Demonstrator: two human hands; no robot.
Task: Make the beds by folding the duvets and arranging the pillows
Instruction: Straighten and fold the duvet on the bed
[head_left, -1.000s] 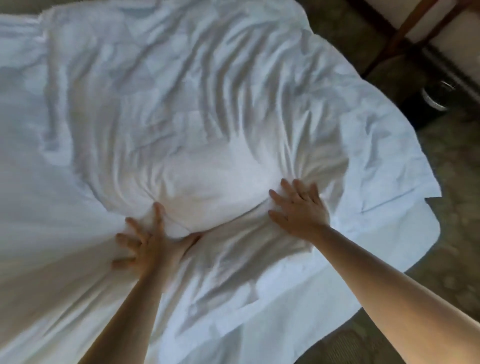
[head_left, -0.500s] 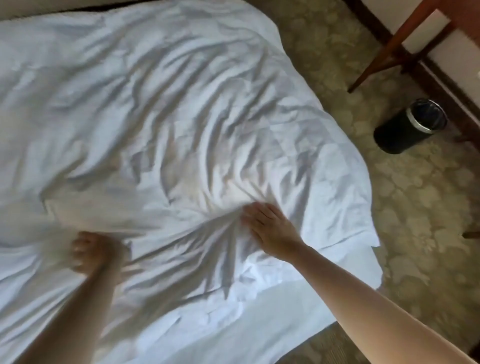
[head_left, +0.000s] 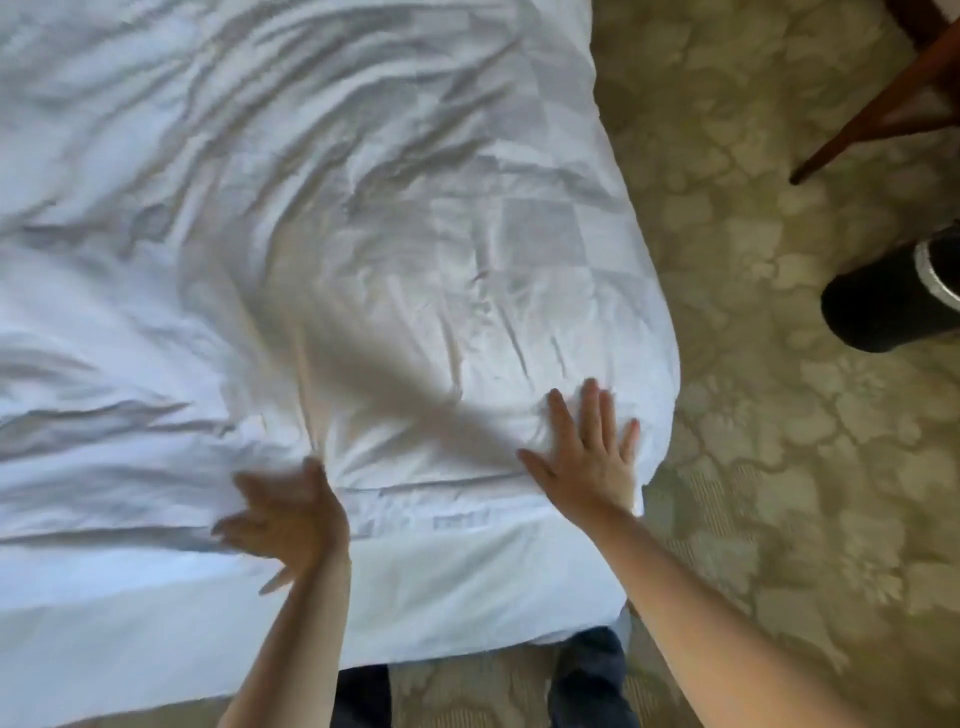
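The white duvet (head_left: 322, 218) covers the bed from the left edge of view to its rounded right corner. It is deeply creased on the left and far side and smoother toward the near right. No pillow is in view.

At the near edge the left hand (head_left: 288, 519) is motion-blurred. Its fingers look splayed over the cloth rather than clutching it, and a pucker of fabric gathers just beyond its fingertips. To the right, the right hand (head_left: 589, 457) lies flat, fingers straight and spread, pressing the duvet down beside the near right corner. Below both hands the white sheet (head_left: 441, 587) shows on the mattress side.

The likely trouble is dragging. A palm sweeping over loose cloth can push the creases along and bunch them at the left instead of flattening them. Pressure so close to the corner could also slide the duvet off the right side onto the patterned carpet (head_left: 753, 467), toward the black waste bin (head_left: 878, 312) and the wooden furniture leg (head_left: 878, 109).
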